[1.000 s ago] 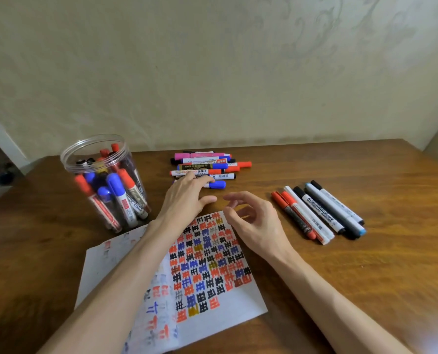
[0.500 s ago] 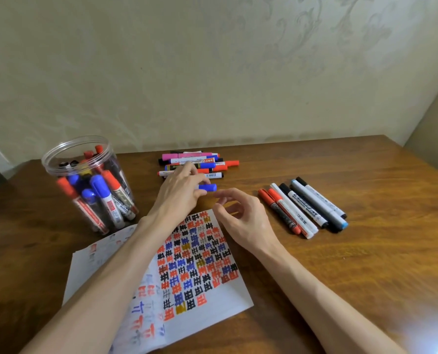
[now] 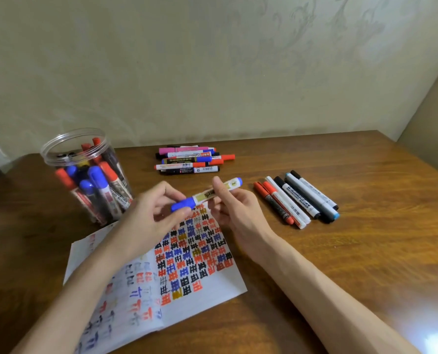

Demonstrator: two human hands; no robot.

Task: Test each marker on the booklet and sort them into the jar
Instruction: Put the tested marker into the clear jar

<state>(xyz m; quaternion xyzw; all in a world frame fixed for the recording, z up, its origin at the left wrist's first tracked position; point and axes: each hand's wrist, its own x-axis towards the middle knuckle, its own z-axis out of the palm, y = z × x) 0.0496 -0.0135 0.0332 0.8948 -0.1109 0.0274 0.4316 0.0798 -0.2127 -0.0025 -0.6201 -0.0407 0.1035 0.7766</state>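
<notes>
the left hand (image 3: pixel 151 213) pinches the blue cap and the right hand (image 3: pixel 234 208) grips the barrel of the blue marker (image 3: pixel 207 194), held above the booklet (image 3: pixel 212 290). uncapping step, i think; next pull the cap off.

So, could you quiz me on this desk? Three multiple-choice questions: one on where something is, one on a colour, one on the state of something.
1. Where does the jar stand?
A) left of the booklet, further back
B) on the booklet
C) right of the booklet

2. What colour is the cap of the held marker?
A) green
B) blue
C) yellow

3. How is that marker?
A) lying flat among others
B) standing in the jar
C) capped, held above the booklet by the left hand and right hand

Answers: 1 A, the jar sits beyond the page's left edge; 2 B, the cap by the left hand is blue; 3 C, both hands hold it in the air.
</notes>
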